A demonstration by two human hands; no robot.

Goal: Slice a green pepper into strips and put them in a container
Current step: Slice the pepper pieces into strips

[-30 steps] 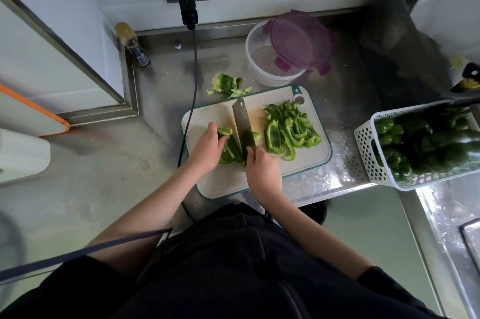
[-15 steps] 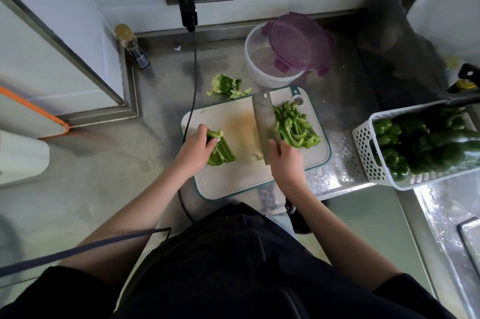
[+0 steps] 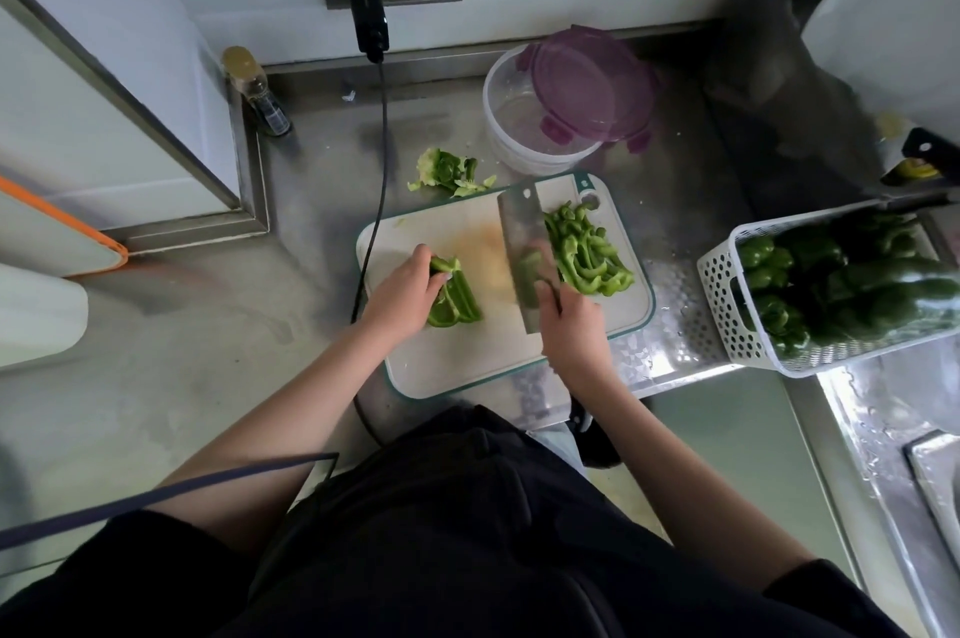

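Note:
On the white cutting board (image 3: pixel 467 356) lies an uncut green pepper piece (image 3: pixel 457 302), held down by the curled fingers of my left hand (image 3: pixel 408 294). My right hand (image 3: pixel 571 325) grips the handle of a cleaver (image 3: pixel 519 252), whose blade stands tilted against a pile of cut pepper strips (image 3: pixel 584 247) at the board's right side. Behind the board a clear round container (image 3: pixel 524 117) stands open, its purple lid (image 3: pixel 589 83) leaning on the rim.
Pepper core scraps (image 3: pixel 447 172) lie on the counter behind the board. A white perforated basket (image 3: pixel 727 294) of whole green peppers sits at the right, over the sink edge. A black cable (image 3: pixel 382 159) hangs from the wall socket past the board's left side. A small bottle (image 3: pixel 257 91) stands at back left.
The cleaver left the pepper piece under my left hand and swept the fresh strips right into the pile. My left hand stayed on the uncut piece.

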